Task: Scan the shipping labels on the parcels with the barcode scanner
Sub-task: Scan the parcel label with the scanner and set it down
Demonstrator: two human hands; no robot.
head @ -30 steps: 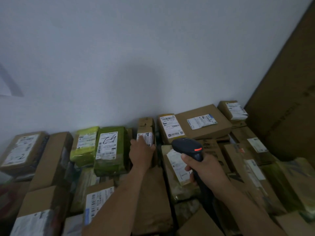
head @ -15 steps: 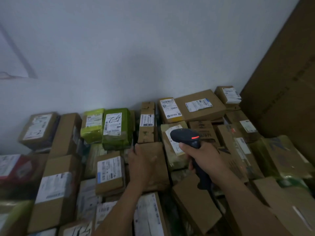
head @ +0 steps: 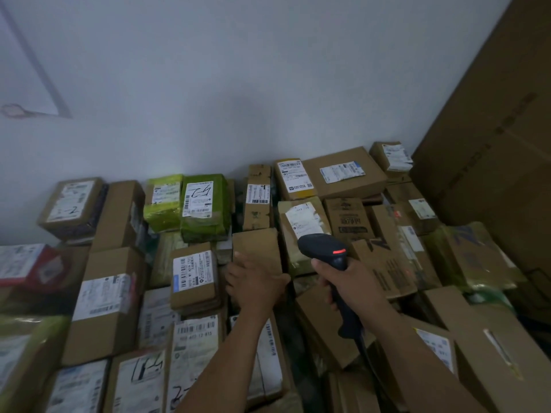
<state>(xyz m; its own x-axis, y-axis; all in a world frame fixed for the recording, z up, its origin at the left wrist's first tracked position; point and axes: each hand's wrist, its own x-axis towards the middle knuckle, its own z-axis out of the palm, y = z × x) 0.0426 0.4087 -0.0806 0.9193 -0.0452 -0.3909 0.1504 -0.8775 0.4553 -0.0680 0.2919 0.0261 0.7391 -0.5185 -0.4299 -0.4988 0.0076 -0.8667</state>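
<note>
Many cardboard and green-wrapped parcels with white shipping labels are packed together against a white wall. My left hand grips the near end of a plain brown parcel whose visible top shows no label, thumb on its right edge. My right hand holds the black barcode scanner by its handle, a red light lit on its head. The scanner head points toward a taped parcel with a white label just behind it. A narrow labelled box stands beyond the brown parcel.
A tall brown carton leans at the right. Two green parcels sit at the back left. Labelled boxes fill the area left of my left hand. More cartons lie at the front right. A cable runs down from the scanner.
My left hand came back from the narrow labelled box at the rear and now grips the plain brown parcel. The view has tilted and shows more near parcels. The scanner stays raised.
</note>
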